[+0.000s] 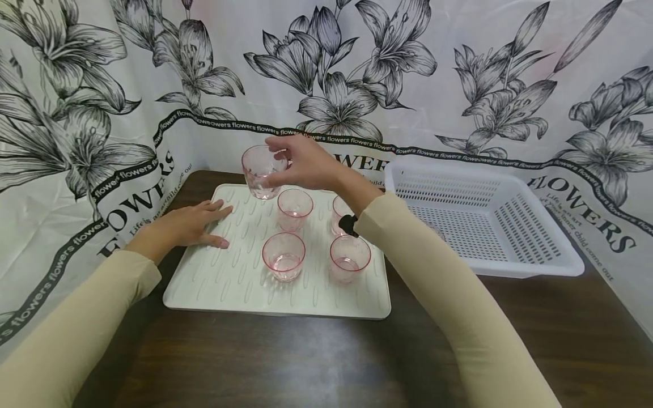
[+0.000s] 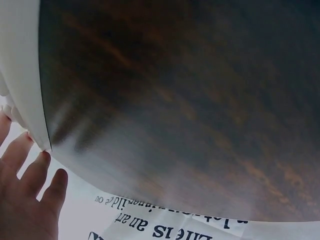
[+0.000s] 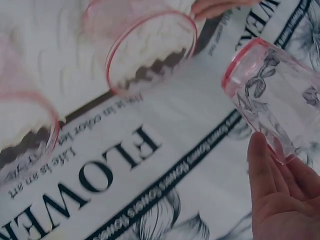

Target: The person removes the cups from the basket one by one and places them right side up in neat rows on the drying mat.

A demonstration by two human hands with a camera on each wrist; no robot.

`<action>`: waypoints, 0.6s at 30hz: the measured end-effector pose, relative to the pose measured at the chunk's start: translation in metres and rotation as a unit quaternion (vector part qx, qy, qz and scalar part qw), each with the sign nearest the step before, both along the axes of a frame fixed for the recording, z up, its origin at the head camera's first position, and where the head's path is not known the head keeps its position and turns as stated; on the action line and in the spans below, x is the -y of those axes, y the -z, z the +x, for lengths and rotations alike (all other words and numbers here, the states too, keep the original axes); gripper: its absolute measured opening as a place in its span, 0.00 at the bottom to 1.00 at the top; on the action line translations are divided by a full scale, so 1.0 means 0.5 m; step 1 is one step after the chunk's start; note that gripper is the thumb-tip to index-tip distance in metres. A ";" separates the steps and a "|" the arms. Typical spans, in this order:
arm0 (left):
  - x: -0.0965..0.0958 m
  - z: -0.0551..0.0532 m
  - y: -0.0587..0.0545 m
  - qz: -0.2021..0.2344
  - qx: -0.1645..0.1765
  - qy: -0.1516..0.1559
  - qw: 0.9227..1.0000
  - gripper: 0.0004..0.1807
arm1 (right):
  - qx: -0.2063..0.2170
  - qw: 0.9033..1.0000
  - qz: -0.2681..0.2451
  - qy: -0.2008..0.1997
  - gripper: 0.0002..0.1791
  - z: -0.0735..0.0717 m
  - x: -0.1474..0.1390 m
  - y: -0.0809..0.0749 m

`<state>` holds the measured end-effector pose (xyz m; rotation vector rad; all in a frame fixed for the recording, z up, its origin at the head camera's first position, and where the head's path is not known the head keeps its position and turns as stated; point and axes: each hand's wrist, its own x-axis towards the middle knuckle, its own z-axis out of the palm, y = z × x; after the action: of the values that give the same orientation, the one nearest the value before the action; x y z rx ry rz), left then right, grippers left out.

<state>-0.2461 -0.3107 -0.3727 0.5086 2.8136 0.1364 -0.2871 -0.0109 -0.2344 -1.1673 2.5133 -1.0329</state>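
Observation:
My right hand (image 1: 311, 161) grips a clear pink-tinted drinking glass (image 1: 253, 170) at its side, over the back left of a white ridged tray (image 1: 219, 289). In the right wrist view the glass (image 3: 282, 95) is tilted, with thumb and fingers around its lower part. Several matching glasses stand on the tray: a front left glass (image 1: 284, 260), a front right glass (image 1: 349, 262), a back middle glass (image 1: 295, 211) and one partly hidden behind my right wrist. My left hand (image 1: 186, 226) rests at the tray's left edge, fingers spread and fairly straight.
A white perforated plastic basket (image 1: 541, 249) stands right of the tray, partly behind my right sleeve. Both sit on a dark wooden table (image 1: 245, 357). A white flower-printed cloth (image 1: 214, 141) hangs close behind and along the left side.

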 end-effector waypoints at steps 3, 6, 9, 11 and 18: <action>-0.001 0.001 -0.002 0.002 0.002 -0.003 1.000 0.58 | -0.004 0.999 0.036 -0.005 0.47 -0.002 0.027 0.013; -0.002 0.001 -0.003 0.003 0.004 -0.003 1.000 0.57 | 0.001 0.998 0.063 -0.002 0.48 -0.004 0.048 0.026; -0.002 0.001 -0.003 0.004 0.003 -0.002 1.000 0.57 | 0.007 0.997 0.082 0.002 0.48 -0.007 0.068 0.039; -0.002 0.001 -0.005 0.005 0.003 -0.003 1.000 0.57 | 0.009 0.995 0.096 0.003 0.48 -0.009 0.080 0.048; -0.004 0.001 -0.006 0.004 0.003 -0.004 1.000 0.57 | -0.008 0.989 0.146 0.005 0.48 -0.018 0.113 0.078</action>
<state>-0.2454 -0.3087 -0.3697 0.4980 2.8107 0.1497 -0.2958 -0.0672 -0.2733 -1.0807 2.5723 -0.6294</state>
